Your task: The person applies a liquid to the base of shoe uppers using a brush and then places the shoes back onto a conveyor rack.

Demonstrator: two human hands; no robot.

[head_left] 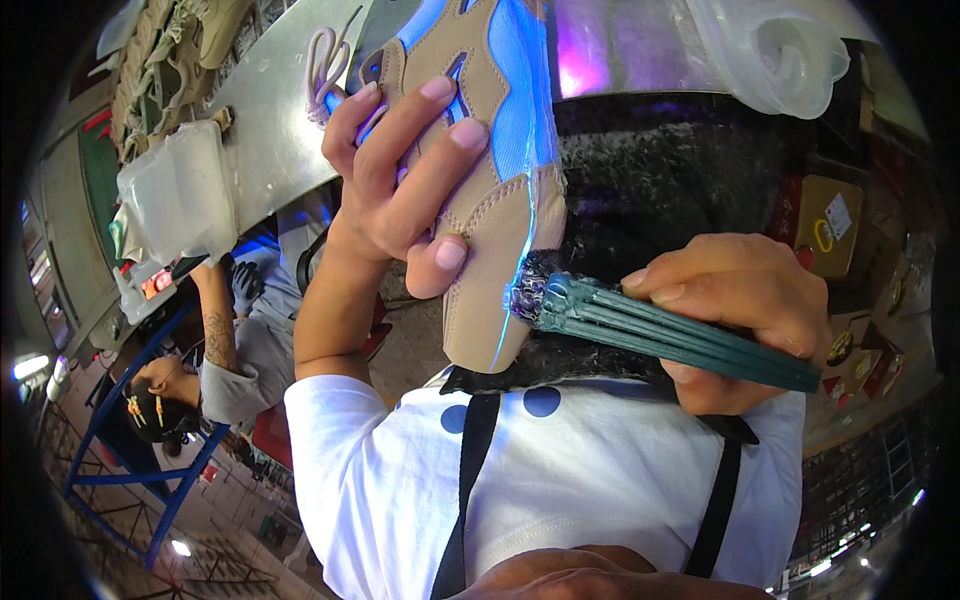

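A tan shoe upper point(490, 240) with stitched panels hangs in front of me, its mesh side glowing bright blue. My left hand point(400, 190) grips it from the left, fingers spread over the top panels and thumb on the tan end. A thin glowing blue line runs down the upper's right side. In my right hand point(740, 300) is a brush point(650, 330) with a ridged, dark teal handle. Its dark, clumped bristles point(527, 292) touch the upper at the glowing line. A loop of lace point(325, 75) sticks out at the upper's left.
Behind lies a metal worktop point(275, 120), with a translucent plastic container point(180, 195) at its left and a curled clear plastic piece point(775, 60) at far right. Several shoe parts point(185, 50) are piled far left. Another person point(235, 365) works at left. A yellowish box point(828, 245) is at right.
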